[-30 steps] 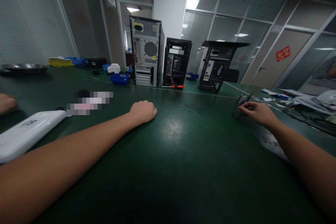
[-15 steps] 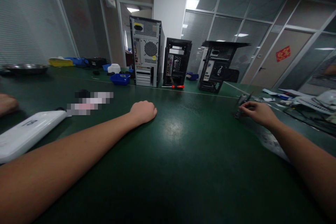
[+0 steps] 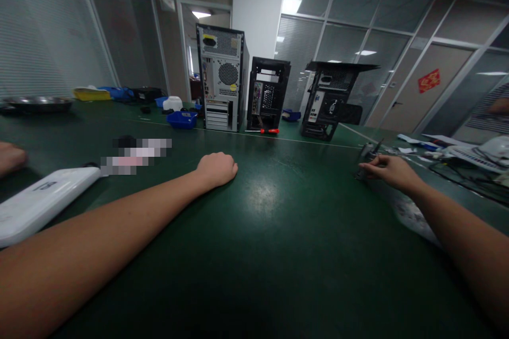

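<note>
One long green counter (image 3: 274, 254) fills the room's middle, and three computer cases stand along its far side: a tall silver-backed case (image 3: 217, 69), a narrow black case (image 3: 283, 85), and a third case (image 3: 330, 106) topped by a wide black panel (image 3: 342, 67). I count one white slab (image 3: 47, 201), at least two blue bins (image 3: 182, 119), one yellow bin (image 3: 92, 95), one shiny metal dish (image 3: 37, 103) and one red-handled screwdriver (image 3: 270, 131).

Round about, a person in a striped top (image 3: 489, 111) is at the far right, and a co-worker's hand (image 3: 11, 159) shows at the left edge, just beyond the white slab. Dark cables (image 3: 461, 169) tangle on the right. A clear plastic bag (image 3: 413, 214) lies partly hidden behind the right forearm, and the screwdriver lies crosswise before the narrow case.

As for the hands, the left hand (image 3: 217, 169) rests on the counter, curled into a loose fist, with nothing visible in it. The right hand (image 3: 392, 172) has thumb and forefinger pinched together at a small grey metal part (image 3: 369, 151) — right at the fingertips, well apart from the left. Whether they grip it I cannot tell — the fingers hide some of it.
</note>
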A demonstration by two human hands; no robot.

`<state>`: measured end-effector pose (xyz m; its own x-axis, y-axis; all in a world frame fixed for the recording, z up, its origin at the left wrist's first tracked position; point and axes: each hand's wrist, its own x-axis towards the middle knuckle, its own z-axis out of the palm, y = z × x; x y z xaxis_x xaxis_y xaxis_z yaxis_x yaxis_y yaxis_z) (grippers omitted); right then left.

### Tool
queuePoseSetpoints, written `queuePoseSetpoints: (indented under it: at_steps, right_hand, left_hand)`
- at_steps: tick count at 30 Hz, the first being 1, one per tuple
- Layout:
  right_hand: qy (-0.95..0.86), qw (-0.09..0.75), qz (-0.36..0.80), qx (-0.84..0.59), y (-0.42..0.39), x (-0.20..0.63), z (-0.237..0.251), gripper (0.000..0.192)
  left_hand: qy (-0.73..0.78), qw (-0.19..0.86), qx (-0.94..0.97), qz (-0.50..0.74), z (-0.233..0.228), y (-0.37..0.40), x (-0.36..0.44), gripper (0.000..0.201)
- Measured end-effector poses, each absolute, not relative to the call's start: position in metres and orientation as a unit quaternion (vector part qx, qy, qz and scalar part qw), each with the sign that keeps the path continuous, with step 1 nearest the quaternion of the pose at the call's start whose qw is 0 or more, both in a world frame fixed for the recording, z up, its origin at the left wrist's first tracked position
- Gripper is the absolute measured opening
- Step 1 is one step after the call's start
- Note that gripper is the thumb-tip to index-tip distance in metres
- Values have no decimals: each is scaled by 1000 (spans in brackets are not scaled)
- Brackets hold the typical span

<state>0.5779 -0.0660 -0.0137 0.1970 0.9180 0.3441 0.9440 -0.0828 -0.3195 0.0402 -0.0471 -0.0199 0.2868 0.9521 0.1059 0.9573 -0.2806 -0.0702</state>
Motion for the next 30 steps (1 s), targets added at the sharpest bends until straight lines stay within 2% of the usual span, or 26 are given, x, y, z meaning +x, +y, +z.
queuePoseSetpoints:
  at_steps: [3,8,12,24,30]
  right_hand:
    - [-614,236,27,-753,-68,576,-11,51]
    - [-602,282,105,-740,-71,568,-8,50]
    - [-598,284,132,-738,-72,564,-8,49]
    - [-657,273,128,-691,-72,562,-18,58]
    - [-711,263,51,-650,-63,534,-23,53]
  left_hand:
    - [-593,59,-802,-22,-20,-46,40,59]
    - [-598,62,-799,-20,-21,-46,40,58]
    - [-600,72,-797,-21,-20,-48,42,57]
    - [-597,55,-800,-28,-19,-49,41,58]
    - [-594,65,-800,-46,-19,-50,41,55]
